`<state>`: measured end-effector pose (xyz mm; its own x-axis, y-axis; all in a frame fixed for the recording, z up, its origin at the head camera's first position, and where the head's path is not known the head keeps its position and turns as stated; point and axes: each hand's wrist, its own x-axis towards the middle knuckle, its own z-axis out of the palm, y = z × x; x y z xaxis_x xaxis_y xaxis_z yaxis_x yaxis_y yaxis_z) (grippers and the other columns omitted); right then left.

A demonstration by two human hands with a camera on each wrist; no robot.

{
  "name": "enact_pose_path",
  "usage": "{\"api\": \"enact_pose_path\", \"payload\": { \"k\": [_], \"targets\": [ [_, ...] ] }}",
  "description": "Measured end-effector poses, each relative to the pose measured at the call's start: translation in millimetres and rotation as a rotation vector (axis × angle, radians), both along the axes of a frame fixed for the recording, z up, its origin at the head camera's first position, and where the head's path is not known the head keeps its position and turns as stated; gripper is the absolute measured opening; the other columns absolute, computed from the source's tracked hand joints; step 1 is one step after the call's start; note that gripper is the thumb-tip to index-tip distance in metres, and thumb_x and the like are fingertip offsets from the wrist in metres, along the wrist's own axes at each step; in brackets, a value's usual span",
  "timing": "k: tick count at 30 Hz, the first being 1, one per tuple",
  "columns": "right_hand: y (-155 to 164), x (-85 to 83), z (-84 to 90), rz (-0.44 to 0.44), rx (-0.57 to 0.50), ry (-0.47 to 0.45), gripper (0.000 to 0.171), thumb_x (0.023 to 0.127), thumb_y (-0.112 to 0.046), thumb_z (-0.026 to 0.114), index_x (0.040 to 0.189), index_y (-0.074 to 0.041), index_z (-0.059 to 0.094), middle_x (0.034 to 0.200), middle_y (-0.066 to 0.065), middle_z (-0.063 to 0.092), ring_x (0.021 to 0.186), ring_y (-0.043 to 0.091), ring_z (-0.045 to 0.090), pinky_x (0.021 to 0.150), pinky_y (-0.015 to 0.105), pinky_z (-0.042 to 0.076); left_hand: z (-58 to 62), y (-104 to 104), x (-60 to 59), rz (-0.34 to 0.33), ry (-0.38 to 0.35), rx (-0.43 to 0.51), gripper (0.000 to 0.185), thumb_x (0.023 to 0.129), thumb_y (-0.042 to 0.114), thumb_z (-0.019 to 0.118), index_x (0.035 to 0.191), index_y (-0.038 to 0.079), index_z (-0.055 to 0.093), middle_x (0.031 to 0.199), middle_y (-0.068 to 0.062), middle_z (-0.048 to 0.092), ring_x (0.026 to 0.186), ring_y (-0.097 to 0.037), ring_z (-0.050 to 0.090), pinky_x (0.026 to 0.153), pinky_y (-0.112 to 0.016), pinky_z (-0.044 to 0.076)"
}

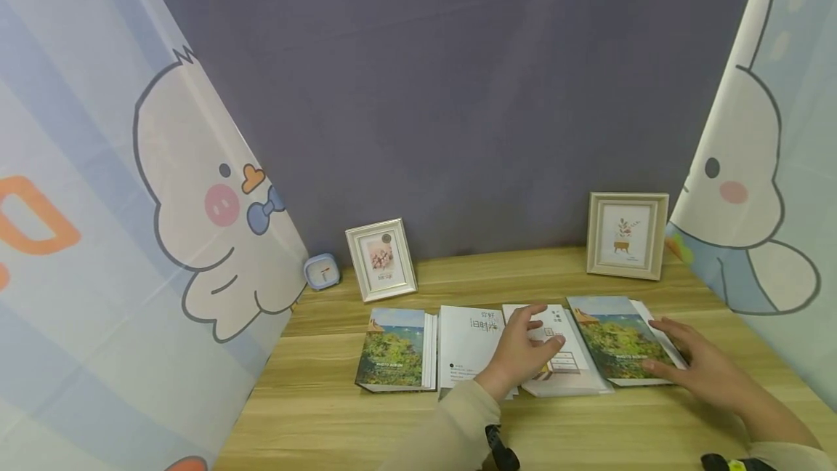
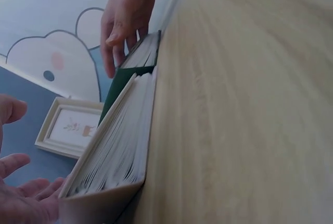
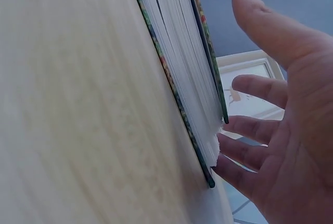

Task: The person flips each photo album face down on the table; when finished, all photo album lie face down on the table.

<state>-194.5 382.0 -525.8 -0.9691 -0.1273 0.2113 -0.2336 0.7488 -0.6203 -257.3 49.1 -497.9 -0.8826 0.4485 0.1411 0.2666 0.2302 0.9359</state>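
Observation:
Several photo albums lie in a row on the wooden table. My left hand (image 1: 523,351) is over the white album with line drawings (image 1: 565,355), fingers loosely bent and thumb apart, holding nothing. In the left wrist view its fingers (image 2: 39,190) are beside that album's cover. My right hand (image 1: 709,365) is at the right side of the rightmost album, with a painted landscape cover (image 1: 617,344). Its straight fingers (image 3: 250,153) meet the page edges, and the thumb (image 3: 255,10) stays apart in the right wrist view.
To the left are a white album with Chinese lettering (image 1: 467,340) and another landscape album (image 1: 392,351). Behind the row stand a small blue clock (image 1: 322,272), a white picture frame (image 1: 381,260) and a beige picture frame (image 1: 628,236), before a dark curtain (image 1: 458,93).

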Motion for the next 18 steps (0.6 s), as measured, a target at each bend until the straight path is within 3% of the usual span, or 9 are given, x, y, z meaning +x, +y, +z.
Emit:
{"api": "enact_pose_path", "payload": {
  "k": [4, 11, 18],
  "targets": [
    [0, 0.0, -2.3, 0.006, 0.0, 0.007, 0.083, 0.09, -0.031, 0.085, 0.151, 0.006, 0.044, 0.15, 0.045, 0.036, 0.125, 0.071, 0.039, 0.09, 0.083, 0.038, -3.6, 8, 2.5, -0.039, -0.028, 0.02, 0.054, 0.1, 0.033, 0.073, 0.149, 0.034, 0.051, 0.149, 0.004, 0.047, 0.125, -0.018, 0.061, 0.081, -0.022, 0.059],
    [0, 1.9, -6.8, 0.003, -0.017, -0.014, 0.081, 0.09, -0.032, 0.085, 0.15, 0.005, 0.045, 0.149, 0.044, 0.038, 0.129, 0.069, 0.037, 0.094, 0.081, 0.035, -8.1, 20, 8.1, -0.08, -0.013, 0.032, 0.055, 0.1, 0.029, 0.072, 0.151, 0.022, 0.052, 0.145, 0.005, 0.048, 0.128, -0.015, 0.057, 0.089, -0.019, 0.056],
    [1, 3.0, -7.6, -0.014, -0.001, 0.009, 0.081, 0.085, -0.033, 0.089, 0.146, 0.004, 0.05, 0.143, 0.045, 0.042, 0.126, 0.068, 0.041, 0.092, 0.082, 0.037, -2.8, 32, 14.5, -0.086, -0.056, -0.053, 0.056, 0.101, 0.032, 0.072, 0.152, 0.021, 0.051, 0.146, 0.004, 0.051, 0.115, -0.004, 0.061, 0.082, -0.022, 0.057]
  ]
}}
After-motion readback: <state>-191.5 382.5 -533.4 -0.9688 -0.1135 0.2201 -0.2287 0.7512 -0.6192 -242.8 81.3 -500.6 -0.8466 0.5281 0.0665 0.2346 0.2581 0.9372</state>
